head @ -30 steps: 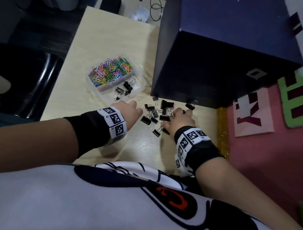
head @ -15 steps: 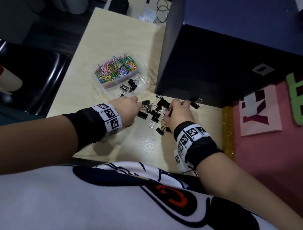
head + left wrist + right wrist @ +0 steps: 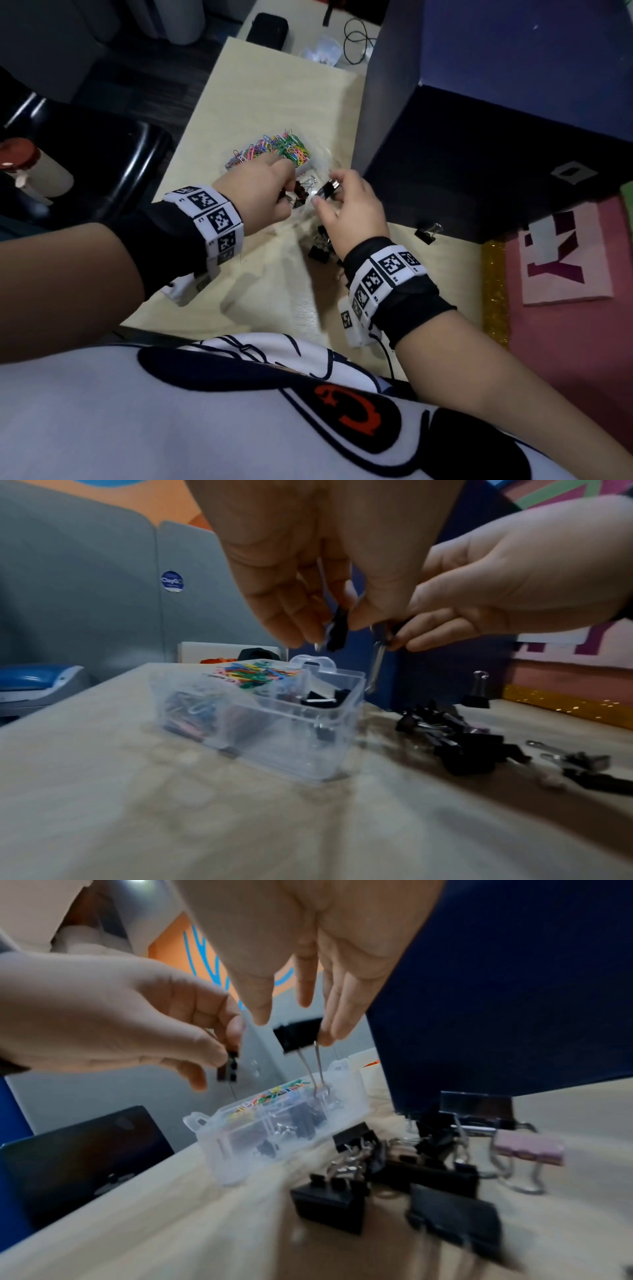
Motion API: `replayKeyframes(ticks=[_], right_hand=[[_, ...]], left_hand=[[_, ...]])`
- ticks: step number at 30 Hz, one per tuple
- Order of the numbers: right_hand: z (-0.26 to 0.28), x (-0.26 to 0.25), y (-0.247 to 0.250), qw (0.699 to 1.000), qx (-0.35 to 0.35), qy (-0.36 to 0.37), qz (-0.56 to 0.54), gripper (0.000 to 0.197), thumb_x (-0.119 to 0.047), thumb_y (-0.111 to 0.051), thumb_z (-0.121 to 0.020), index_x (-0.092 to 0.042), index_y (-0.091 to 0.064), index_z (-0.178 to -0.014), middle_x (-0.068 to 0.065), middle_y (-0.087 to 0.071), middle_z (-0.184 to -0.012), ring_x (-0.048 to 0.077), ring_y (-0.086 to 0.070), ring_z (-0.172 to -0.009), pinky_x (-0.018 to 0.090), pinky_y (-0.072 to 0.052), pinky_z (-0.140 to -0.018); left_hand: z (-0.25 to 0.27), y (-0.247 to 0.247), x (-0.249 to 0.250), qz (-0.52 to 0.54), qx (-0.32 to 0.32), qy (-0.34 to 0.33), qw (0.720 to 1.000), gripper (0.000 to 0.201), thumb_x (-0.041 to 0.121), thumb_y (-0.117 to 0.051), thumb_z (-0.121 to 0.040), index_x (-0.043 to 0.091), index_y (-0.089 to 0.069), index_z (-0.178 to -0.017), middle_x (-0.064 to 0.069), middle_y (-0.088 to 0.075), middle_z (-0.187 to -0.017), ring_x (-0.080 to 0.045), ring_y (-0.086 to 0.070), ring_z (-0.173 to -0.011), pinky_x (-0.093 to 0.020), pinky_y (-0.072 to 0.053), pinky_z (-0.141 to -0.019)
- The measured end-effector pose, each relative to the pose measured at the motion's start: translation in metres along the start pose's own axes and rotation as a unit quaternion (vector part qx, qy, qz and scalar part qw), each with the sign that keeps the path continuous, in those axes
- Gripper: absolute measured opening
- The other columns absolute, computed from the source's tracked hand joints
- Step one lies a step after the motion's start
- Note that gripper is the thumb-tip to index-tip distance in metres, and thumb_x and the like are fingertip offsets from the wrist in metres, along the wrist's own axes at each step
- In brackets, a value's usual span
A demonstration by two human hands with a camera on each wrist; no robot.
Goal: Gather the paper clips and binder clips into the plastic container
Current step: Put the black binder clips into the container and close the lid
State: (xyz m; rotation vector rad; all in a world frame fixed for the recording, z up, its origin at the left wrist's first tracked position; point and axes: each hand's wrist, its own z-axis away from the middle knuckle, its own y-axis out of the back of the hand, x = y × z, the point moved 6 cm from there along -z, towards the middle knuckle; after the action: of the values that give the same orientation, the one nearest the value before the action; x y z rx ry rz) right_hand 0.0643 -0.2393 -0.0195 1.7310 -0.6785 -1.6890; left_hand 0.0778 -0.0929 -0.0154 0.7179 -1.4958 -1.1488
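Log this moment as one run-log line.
left hand: pinches binder clip | right hand: pinches black clip | both above plastic container | loose clips on table

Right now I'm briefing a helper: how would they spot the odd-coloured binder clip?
Start at the big dark blue box. On the table at its foot lies a pile of binder clips. At the pile's far right edge lies the pink binder clip; every other one is black.

Right hand [image 3: 352, 209] hides part of clip pile [image 3: 320, 245]
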Motion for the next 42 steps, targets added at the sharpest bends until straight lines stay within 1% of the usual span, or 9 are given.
replayKeyframes(ticks=[4, 8, 11, 15, 20, 24, 27, 36, 42], right_hand=[[-0.004, 0.009, -0.009, 0.991, -0.085, -0.053, 0.092, 0.051, -0.034, -0.058, -0.09, -0.017, -0.041, -0.135, 0.008, -0.041, -0.138, 0.026, -0.047, -0.122, 0.032, -0.039, -0.098], [0.014, 0.05, -0.01, 0.93, -0.179, -0.146, 0.284, 0.07, -0.044, -0.064, -0.084, -0.026, -0.028, -0.141, 0.008, -0.027, -0.142, 0.033, -0.036, -0.125, 0.042, -0.042, -0.093], [0.027, 0.075, -0.011, 0.915, -0.216, -0.198, 0.276, 0.079, -0.049, -0.064, -0.082, -0.039, -0.017, -0.145, 0.01, -0.014, -0.145, 0.035, -0.045, -0.116, 0.04, -0.047, -0.089], [0.037, 0.085, -0.014, 0.932, -0.212, -0.19, 0.223, 0.061, -0.042, -0.062, -0.085, -0.037, -0.031, -0.138, 0.008, -0.022, -0.133, 0.033, -0.056, -0.099, 0.039, -0.051, -0.088], [0.04, 0.088, -0.01, 0.954, -0.167, -0.179, 0.172, 0.036, -0.035, -0.064, -0.085, -0.027, -0.046, -0.116, 0.006, -0.028, -0.123, 0.031, -0.058, -0.09, 0.038, -0.052, -0.086], [0.039, 0.086, -0.005, 0.968, -0.14, -0.152, 0.14, 0.017, -0.022, -0.06, -0.089, -0.023, -0.048, -0.102, 0.004, -0.031, -0.115, 0.017, -0.051, -0.067, 0.022, -0.043, -0.063], [0.037, 0.081, -0.003, 0.974, -0.133, -0.139, 0.123, 0.011, -0.013, -0.05, -0.091, -0.022, -0.048, -0.097, 0.003, -0.034, -0.112, 0.016, -0.051, -0.066, 0.022, -0.038, -0.053], [0.011, 0.034, -0.008, 0.985, -0.123, -0.058, 0.107, 0.032, 0.001, -0.04, -0.088, -0.019, -0.058, -0.106, 0.007, -0.052, -0.11, 0.025, -0.053, -0.097, 0.025, -0.039, -0.076], [-0.015, -0.006, -0.006, 0.998, -0.056, -0.016, 0.017, 0.033, -0.004, -0.041, -0.094, -0.015, -0.059, -0.119, 0.001, -0.06, -0.121, 0.017, -0.059, -0.109, 0.025, -0.043, -0.097]], left_hand=[[0.003, -0.005, -0.006, -0.035, -0.026, -0.008, 0.999, 0.032, 0.019, -0.063, -0.079, 0.012, -0.058, -0.11, -0.012, -0.051, -0.112, -0.033, -0.055, -0.1, -0.041, -0.049, -0.083], [0.012, -0.031, 0.023, -0.079, -0.093, -0.083, 0.989, 0.031, 0.018, -0.056, -0.084, 0.013, -0.058, -0.115, -0.01, -0.053, -0.116, -0.032, -0.055, -0.106, -0.039, -0.05, -0.082], [0.017, -0.064, 0.041, -0.139, -0.197, -0.104, 0.965, 0.042, 0.021, -0.048, -0.088, 0.022, -0.047, -0.13, -0.004, -0.047, -0.124, -0.026, -0.049, -0.112, -0.038, -0.049, -0.085], [0.019, -0.093, 0.05, -0.206, -0.242, -0.147, 0.937, 0.044, 0.023, -0.054, -0.088, 0.029, -0.044, -0.131, -0.004, -0.038, -0.132, -0.028, -0.043, -0.11, -0.046, -0.049, -0.087], [0.013, -0.096, 0.048, -0.233, -0.223, -0.132, 0.937, 0.039, 0.017, -0.059, -0.087, 0.025, -0.048, -0.123, -0.007, -0.037, -0.125, -0.03, -0.042, -0.105, -0.044, -0.053, -0.076], [0.012, -0.093, 0.04, -0.219, -0.199, -0.134, 0.946, 0.042, 0.018, -0.062, -0.085, 0.023, -0.048, -0.124, -0.005, -0.04, -0.121, -0.028, -0.045, -0.102, -0.039, -0.053, -0.077], [0.01, -0.089, 0.039, -0.201, -0.182, -0.146, 0.951, 0.038, 0.024, -0.055, -0.09, 0.019, -0.046, -0.126, -0.007, -0.043, -0.124, -0.028, -0.046, -0.105, -0.039, -0.049, -0.084], [0.006, -0.032, 0.023, -0.063, -0.026, -0.166, 0.984, 0.026, 0.015, -0.059, -0.088, 0.013, -0.05, -0.112, -0.018, -0.055, -0.106, -0.036, -0.056, -0.091, -0.044, -0.051, -0.072], [0.007, -0.012, -0.019, -0.087, -0.028, -0.127, 0.988, 0.04, 0.006, -0.06, -0.083, 0.024, -0.046, -0.115, -0.016, -0.053, -0.101, -0.034, -0.054, -0.084, -0.045, -0.049, -0.065]])
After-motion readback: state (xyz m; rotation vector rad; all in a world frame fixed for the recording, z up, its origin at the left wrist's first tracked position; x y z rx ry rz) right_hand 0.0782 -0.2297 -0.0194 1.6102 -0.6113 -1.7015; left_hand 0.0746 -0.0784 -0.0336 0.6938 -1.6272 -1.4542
